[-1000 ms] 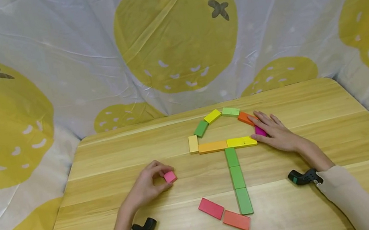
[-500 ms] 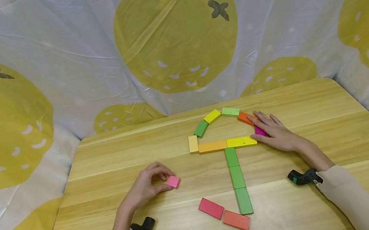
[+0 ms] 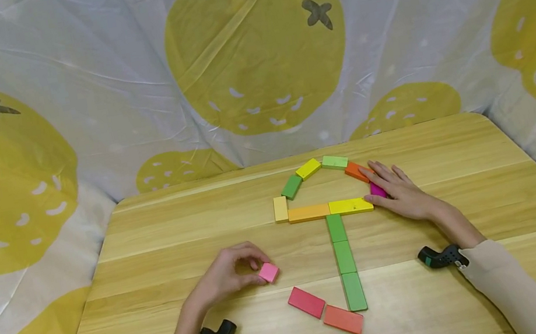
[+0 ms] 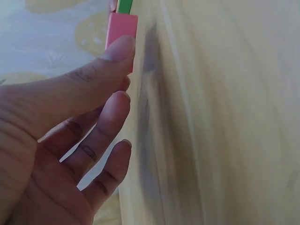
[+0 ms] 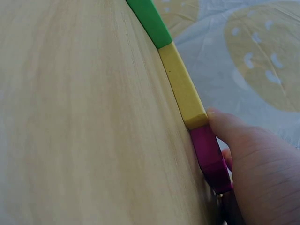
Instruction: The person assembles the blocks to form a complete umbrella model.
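Note:
A small pink block [image 3: 269, 272] is pinched between the thumb and fingers of my left hand [image 3: 226, 271], left of the red block [image 3: 306, 302] and the coral block [image 3: 344, 320]. The left wrist view shows the thumb across the pink block's face, the other fingers loosely bent. At the right end of an arch of blocks, my right hand [image 3: 400, 192] rests with fairly straight fingers on the orange-red block [image 3: 356, 172] and the magenta block [image 3: 378, 190], partly covering both. Its thumb touches the end of the long yellow block [image 3: 351, 206].
An orange block [image 3: 309, 213] continues the yellow one leftward to a cream block [image 3: 281, 209]. Green blocks [image 3: 344, 257] form a straight stem below. Dark green, yellow and light green blocks [image 3: 334, 162] curve along the top. A patterned cloth [image 3: 258, 44] hangs behind the wooden table [image 3: 161, 226].
My left hand has moved right and toward the table's near side with the pink block, coming closer to the red block. The right hand and the laid blocks have stayed put.

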The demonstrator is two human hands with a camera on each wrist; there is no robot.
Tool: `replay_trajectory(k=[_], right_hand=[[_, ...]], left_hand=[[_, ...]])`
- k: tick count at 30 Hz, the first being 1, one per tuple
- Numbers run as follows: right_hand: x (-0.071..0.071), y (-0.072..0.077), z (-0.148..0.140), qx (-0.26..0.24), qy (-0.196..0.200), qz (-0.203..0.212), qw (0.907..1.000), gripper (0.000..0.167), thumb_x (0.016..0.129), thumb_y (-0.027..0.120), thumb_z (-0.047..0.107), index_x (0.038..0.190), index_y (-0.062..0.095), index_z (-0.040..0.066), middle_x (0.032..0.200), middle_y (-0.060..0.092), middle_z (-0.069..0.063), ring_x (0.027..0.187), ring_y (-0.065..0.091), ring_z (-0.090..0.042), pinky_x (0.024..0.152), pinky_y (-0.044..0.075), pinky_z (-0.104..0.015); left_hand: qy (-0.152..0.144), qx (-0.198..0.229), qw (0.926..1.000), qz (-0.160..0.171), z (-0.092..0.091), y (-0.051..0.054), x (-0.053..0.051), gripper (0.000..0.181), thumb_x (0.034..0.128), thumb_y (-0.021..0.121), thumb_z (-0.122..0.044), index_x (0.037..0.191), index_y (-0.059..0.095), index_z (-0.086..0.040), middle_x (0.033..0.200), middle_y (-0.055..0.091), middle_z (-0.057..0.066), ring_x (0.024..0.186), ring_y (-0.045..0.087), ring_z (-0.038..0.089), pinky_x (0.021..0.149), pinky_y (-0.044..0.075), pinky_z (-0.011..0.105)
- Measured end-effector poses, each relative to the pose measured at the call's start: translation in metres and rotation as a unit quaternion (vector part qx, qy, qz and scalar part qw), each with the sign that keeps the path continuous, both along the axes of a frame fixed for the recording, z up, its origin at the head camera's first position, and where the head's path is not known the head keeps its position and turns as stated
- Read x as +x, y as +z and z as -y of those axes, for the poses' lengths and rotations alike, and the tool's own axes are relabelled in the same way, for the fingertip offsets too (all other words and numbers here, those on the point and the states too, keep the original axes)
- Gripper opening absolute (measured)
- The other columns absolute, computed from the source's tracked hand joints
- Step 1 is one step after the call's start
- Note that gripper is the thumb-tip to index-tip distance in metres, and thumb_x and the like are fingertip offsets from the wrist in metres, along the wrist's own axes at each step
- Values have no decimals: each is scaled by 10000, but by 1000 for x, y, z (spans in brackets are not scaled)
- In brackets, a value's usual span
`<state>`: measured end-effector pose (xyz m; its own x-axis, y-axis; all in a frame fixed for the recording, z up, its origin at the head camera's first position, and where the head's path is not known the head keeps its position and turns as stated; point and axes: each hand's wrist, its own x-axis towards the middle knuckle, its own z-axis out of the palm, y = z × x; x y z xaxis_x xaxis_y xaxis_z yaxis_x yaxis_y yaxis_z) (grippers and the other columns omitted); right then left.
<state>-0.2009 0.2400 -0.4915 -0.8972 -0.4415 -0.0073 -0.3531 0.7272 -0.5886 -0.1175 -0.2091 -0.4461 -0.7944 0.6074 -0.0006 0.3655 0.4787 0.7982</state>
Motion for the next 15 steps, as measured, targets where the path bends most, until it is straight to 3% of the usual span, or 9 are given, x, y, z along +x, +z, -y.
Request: replay_trajectory(k=[6,15], right_hand=[[0,0,0,-31,19,-9,10000,757,1071,537,412,1678,155,169,1744,41,-201,1614,12,-432,1278,-63,-624],[0,0,0,18,11,-26,10000,761,1068,538,420,1678,156,172,1743,45,-204,1614,13,-432,1279,-61,-622]], left_hand=[[-380,-126,9991,137,-10,-1,5,267,825,863,-60,1054,778,-168,1048,731,-22,917,634,197,829,567,300],[-519,-141,9985,129,-15,-5,7,289,823,864,-45,1056,775,-191,1055,724,-54,932,627,179,846,559,277]])
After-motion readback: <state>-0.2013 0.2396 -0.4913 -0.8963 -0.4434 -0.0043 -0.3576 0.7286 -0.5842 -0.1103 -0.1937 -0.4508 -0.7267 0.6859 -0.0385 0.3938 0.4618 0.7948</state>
